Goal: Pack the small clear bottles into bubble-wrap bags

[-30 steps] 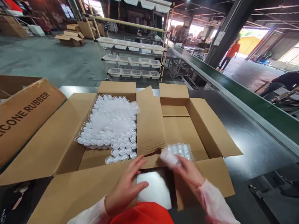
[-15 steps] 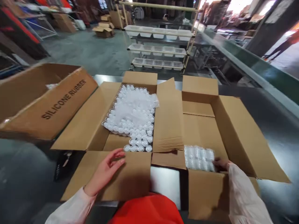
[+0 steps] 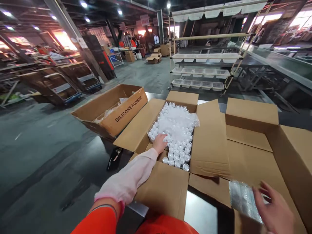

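My left hand [image 3: 159,143] reaches into the left cardboard box [image 3: 161,187], its fingers over small clear containers with white tops [image 3: 179,152] packed upright in rows. They look stretched out, though their tips are partly hidden. A crumpled translucent plastic sheet [image 3: 175,122] covers many of these containers, close to that hand. On the right, my right hand [image 3: 274,206] is open beside a bundle in clear plastic wrap [image 3: 245,199]. This bundle lies at the near left corner of the right cardboard box [image 3: 251,156]; whether the hand touches it is unclear.
An open box marked SILICONE RUBBER [image 3: 129,112] stands at the left with clear plastic inside. A dark flat item [image 3: 114,159] lies beside the left box. Behind the table [image 3: 200,211], a rack carries white trays [image 3: 204,58]. Raised box flaps [image 3: 209,139] stand between the boxes.
My left hand has moved from above the near flap into the left box. My right hand has drawn back from the bundle's side and spread its fingers. The view has swung left.
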Tool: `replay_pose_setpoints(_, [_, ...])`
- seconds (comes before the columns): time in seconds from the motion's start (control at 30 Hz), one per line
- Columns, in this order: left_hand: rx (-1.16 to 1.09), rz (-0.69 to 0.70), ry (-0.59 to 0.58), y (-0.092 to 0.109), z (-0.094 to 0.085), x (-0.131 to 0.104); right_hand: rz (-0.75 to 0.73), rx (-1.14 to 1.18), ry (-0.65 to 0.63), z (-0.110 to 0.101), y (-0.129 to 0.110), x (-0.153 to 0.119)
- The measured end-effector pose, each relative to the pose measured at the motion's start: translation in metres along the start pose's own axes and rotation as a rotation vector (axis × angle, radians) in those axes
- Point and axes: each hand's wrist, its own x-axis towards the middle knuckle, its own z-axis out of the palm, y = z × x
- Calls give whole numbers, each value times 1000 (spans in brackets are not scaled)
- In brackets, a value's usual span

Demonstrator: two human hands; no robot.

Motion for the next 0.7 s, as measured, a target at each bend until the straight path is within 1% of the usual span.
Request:
replay_pose_setpoints(0.07, [37, 62, 25, 15, 2, 30, -61, 181, -29, 12, -55, -27])
replay_pose_setpoints(0.1, [48, 93, 21, 23, 3, 44, -104, 278, -65, 19, -80, -39])
replay_pose_setpoints(0.17, [54, 150, -10, 39, 3, 67, -181, 434, -220, 35, -121, -60])
replay_pose_setpoints(0.23, [38, 188, -44, 55, 0, 82, -192, 547, -401, 49, -143, -72])
replay_pose_setpoints(0.3, [-2, 213, -69, 68, -4, 83, -95, 680, -576, 59, -152, -76])
replay_pose_setpoints(0.33, [-28, 229, -82, 74, -6, 78, -10, 768, -649, 63, -153, -76])
replay_pose_setpoints(0.4, [-74, 270, -115, 82, -10, 55, 189, 967, -712, 68, -155, -71])
replay_pose_setpoints(0.47, [-134, 345, -164, 85, -13, 18, 345, 1145, -684, 69, -160, -62])
replay_pose_setpoints(0.5, [-182, 389, -195, 85, -15, -3, 386, 1215, -665, 69, -164, -58])
replay_pose_setpoints(0.53, [-252, 434, -230, 83, -16, -24, 405, 1265, -654, 68, -168, -53])
replay_pose_setpoints(0.6, [-389, 447, -277, 77, -21, -61, 403, 1295, -644, 65, -175, -46])
replay_pose_setpoints(0.63, [-454, 407, -288, 73, -23, -75, 396, 1276, -649, 64, -177, -44])
replay_pose_setpoints(0.7, [-580, 244, -332, 62, -27, -94, 378, 1225, -658, 60, -175, -44])
